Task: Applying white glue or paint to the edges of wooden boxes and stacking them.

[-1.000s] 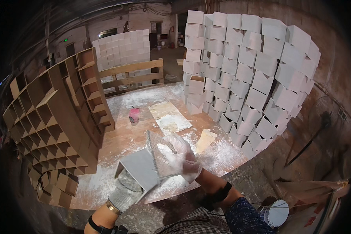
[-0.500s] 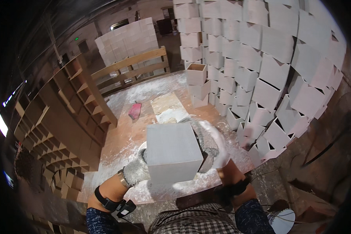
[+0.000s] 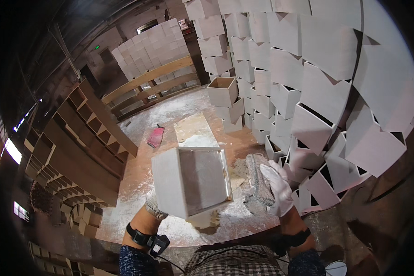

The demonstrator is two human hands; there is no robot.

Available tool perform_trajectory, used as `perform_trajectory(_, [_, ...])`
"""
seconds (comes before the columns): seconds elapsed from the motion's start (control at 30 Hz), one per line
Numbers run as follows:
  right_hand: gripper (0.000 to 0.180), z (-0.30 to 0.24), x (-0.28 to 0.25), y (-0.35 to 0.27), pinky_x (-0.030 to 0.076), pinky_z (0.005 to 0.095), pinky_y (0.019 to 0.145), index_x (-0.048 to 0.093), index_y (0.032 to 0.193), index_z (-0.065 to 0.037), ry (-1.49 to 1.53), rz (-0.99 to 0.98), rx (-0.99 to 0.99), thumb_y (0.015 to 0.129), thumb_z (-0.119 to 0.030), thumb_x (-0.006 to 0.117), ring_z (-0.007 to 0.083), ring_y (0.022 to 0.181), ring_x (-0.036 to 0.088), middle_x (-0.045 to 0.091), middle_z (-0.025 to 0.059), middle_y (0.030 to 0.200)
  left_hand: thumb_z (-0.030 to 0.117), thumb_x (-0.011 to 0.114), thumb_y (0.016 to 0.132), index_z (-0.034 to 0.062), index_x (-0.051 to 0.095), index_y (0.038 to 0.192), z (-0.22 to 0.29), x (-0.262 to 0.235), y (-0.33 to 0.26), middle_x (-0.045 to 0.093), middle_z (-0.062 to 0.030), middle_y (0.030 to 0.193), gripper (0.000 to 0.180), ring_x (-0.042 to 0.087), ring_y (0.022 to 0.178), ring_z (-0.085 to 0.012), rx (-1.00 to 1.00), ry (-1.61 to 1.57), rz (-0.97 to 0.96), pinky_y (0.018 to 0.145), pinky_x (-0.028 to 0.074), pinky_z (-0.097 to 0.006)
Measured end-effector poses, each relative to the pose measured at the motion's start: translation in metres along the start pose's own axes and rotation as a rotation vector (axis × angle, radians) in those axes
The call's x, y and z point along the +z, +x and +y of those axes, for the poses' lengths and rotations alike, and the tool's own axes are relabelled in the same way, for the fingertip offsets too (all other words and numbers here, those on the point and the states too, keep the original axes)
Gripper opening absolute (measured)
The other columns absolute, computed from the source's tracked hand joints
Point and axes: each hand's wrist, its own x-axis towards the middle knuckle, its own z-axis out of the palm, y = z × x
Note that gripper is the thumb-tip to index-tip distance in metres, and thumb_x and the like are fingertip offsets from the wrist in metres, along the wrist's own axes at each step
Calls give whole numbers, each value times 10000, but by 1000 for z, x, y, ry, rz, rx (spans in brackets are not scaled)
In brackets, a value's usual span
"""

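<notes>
A white-coated box [image 3: 167, 181] hangs tilted over the worktable, its open side turned up and to the right. My left hand [image 3: 155, 205], in a grey knit glove, grips it from the left and below; most of its fingers are hidden behind the box. To the right of the box, my right hand [image 3: 279, 191] wears a white glove and is closed on a crumpled grey rag [image 3: 258, 184]. The rag is apart from the box. Powder is smeared over the tabletop [image 3: 140, 221] beneath.
Stacked white boxes [image 3: 285, 69] form a high wall along the right side. Brown compartment shelving [image 3: 78, 152] stands at left. A wooden pallet rail [image 3: 147, 78] runs along the back. On the table lie a pink cloth [image 3: 155, 137] and a pale board [image 3: 195, 131].
The box has turned from closed faces toward me to its open side showing. My right hand, with the rag, has come away from the box to the right.
</notes>
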Motion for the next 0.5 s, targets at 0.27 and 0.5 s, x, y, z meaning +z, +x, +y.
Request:
perform_trajectory(0.27, [244,-22,45,-5,449,256,907,526,1142,-2,-185,-43,-109,923,-107,513,122,985,560,565,53,1085,221,674,830,64,544,1236,-2,-2,15,577,-114,1230,454,553,1122,-235,4,37,63,958,441,-329])
perform_trajectory(0.5, [101,5,17,28,451,209,735,601,975,-4,-586,172,-46,899,-53,556,53,815,534,582,-13,872,222,668,832,65,547,1236,34,-28,68,576,-117,1232,451,549,1129,-245,150,307,-34,964,436,-335])
